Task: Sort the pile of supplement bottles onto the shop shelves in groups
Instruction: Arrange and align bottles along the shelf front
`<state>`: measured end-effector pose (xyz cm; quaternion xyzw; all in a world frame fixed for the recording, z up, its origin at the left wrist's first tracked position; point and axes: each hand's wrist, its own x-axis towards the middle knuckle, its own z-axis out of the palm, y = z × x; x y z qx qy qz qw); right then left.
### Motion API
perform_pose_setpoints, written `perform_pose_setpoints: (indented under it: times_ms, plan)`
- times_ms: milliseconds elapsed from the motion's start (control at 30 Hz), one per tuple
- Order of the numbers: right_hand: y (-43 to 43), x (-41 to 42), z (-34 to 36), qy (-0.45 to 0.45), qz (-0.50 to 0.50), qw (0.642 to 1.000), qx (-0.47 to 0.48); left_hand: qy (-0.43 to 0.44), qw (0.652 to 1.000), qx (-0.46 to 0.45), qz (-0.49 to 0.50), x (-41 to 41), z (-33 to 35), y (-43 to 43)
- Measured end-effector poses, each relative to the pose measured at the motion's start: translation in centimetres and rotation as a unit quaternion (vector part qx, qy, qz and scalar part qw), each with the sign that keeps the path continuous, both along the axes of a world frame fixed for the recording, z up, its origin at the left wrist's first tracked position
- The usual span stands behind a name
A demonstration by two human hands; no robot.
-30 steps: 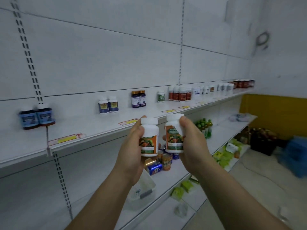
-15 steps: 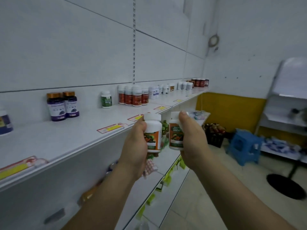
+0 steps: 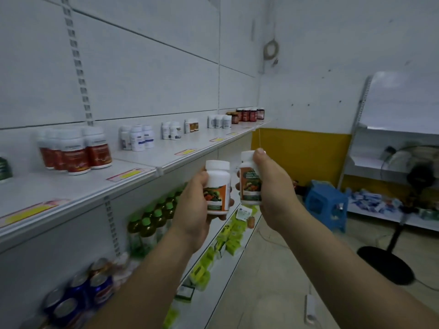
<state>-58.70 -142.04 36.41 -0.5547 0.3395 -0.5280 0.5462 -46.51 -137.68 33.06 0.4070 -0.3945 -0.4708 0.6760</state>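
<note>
The left hand (image 3: 194, 210) wraps fingers and thumb around the body of a white supplement bottle with an orange fruit label (image 3: 217, 186), held upright in front of the top shelf (image 3: 147, 167) and a little below its front edge. The right hand (image 3: 270, 186) grasps a second bottle of the same kind (image 3: 249, 184), with the thumb reaching up to the white cap and the fingers curled round the labelled wall. This one also sits out in front of that shelf edge. The two bottles are near each other but not touching.

They look like rigid plastic bottles with screw caps. They are probably light, stiff enough to take a firm squeeze, and unlikely to break if bumped. The glossy label may be a little slick, so a grip round the mid-body, as now, seems safer than a pinch at the cap. Toward the far end of the top shelf stands a small orange-labelled group (image 3: 192, 125), likely their match. At its near end stand red-labelled bottles (image 3: 76, 150).
</note>
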Motion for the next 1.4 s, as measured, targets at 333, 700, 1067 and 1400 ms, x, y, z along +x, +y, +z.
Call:
perform_pose_setpoints:
  times_ms: [333,700,1067,1400]
  plan:
    - [-18.5,-3.5,-0.6,-0.002,0.035,0.999,0.016,0.014,1.000,0.001,0.022,-3.4,0.5,-17.4]
    - [-40.8,4.2,0.2,0.029,0.063,0.998,0.006,0.065,0.994,-0.013,0.082,3.3,1.0,-38.8]
    - [-59.4,14.8,3.0,0.026,0.171,0.984,-0.043,-0.010,0.965,-0.010,0.261,9.1,4.1,-51.7]
    - [-71.0,21.5,2.9,0.118,0.347,0.916,-0.163,-0.122,0.898,0.082,0.415,12.2,5.9,-59.6]
